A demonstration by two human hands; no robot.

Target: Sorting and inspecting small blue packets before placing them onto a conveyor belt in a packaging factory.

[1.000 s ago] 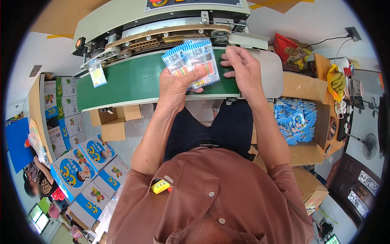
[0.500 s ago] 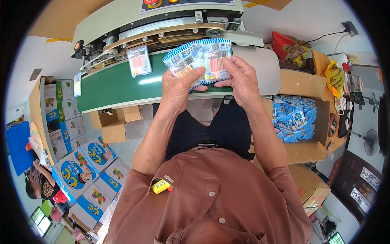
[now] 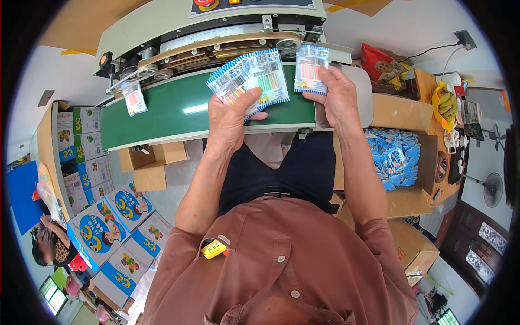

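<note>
Fanned out in my left hand (image 3: 232, 114) are several small clear packets (image 3: 246, 78) with blue-striped edges and coloured sticks inside. My right hand (image 3: 337, 95) pinches a single packet (image 3: 311, 67) of the same kind, with pink sticks, by its right side. That packet's top edge is close to the right end of the sealing machine's belt and pulley (image 3: 288, 45). Both hands are over the green conveyor belt (image 3: 179, 111). Farther left, another packet (image 3: 134, 98) stands at the machine's belts, its lower part over the green conveyor.
An open carton (image 3: 428, 157) full of blue packets (image 3: 392, 157) stands to my right. Printed cartons (image 3: 116, 227) are stacked at the left, where another person (image 3: 51, 244) is. The machine's control panel (image 3: 254, 6) has a red button. A fan (image 3: 492, 188) is at far right.
My right hand has drawn one packet off the fan and moved it right, toward the machine's right end. The left hand shifted slightly left. The packet on the conveyor travelled left.
</note>
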